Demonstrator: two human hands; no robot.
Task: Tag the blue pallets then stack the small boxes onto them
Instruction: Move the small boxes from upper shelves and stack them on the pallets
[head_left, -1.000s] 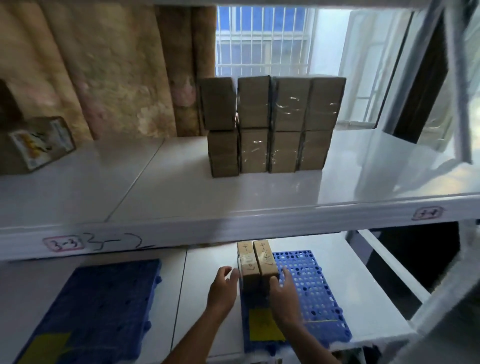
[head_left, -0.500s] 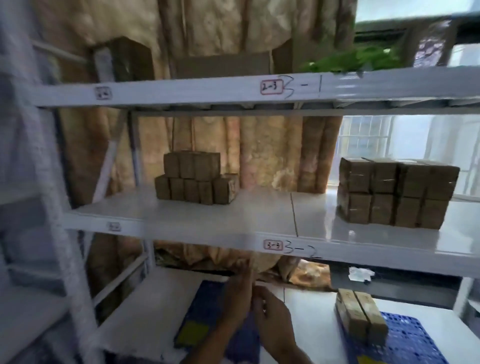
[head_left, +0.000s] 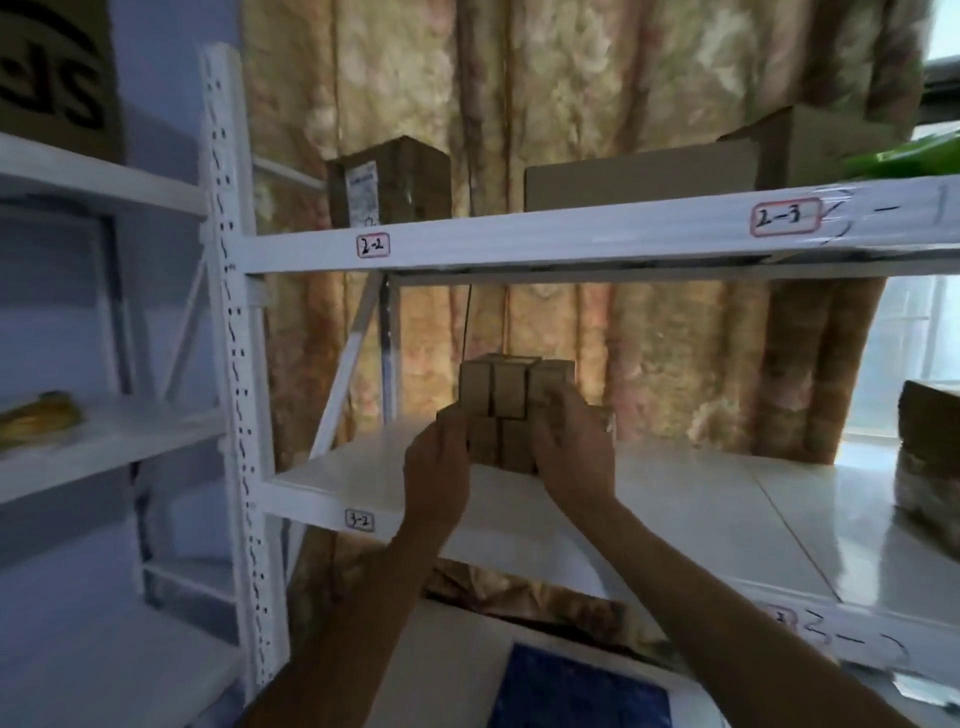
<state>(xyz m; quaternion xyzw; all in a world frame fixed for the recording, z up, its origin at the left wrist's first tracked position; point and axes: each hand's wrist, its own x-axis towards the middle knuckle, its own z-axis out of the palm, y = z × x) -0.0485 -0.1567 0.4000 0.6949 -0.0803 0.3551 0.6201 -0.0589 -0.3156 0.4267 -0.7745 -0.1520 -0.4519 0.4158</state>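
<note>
A stack of small brown cardboard boxes (head_left: 511, 397) stands on the middle white shelf (head_left: 675, 499), two layers high. My left hand (head_left: 436, 467) is on the stack's lower left boxes, its fingers bent against them. My right hand (head_left: 571, 452) covers the right side, fingers curled on the boxes there. Whether either hand has a firm hold is blurred. A dark blue pallet (head_left: 571, 691) lies on the lowest shelf at the bottom edge, mostly cut off.
The upper shelf beam (head_left: 519, 241), labelled 2-2 and 2-3, runs just above the stack and carries larger cartons (head_left: 387, 179). A white perforated upright (head_left: 234, 364) stands at the left. More wrapped boxes (head_left: 930, 457) sit at the far right. A patterned curtain hangs behind.
My view swung left and up from the lower shelf with two boxes on the perforated pallet. Both hands rose from there and now lie on the small-box stack on the middle shelf.
</note>
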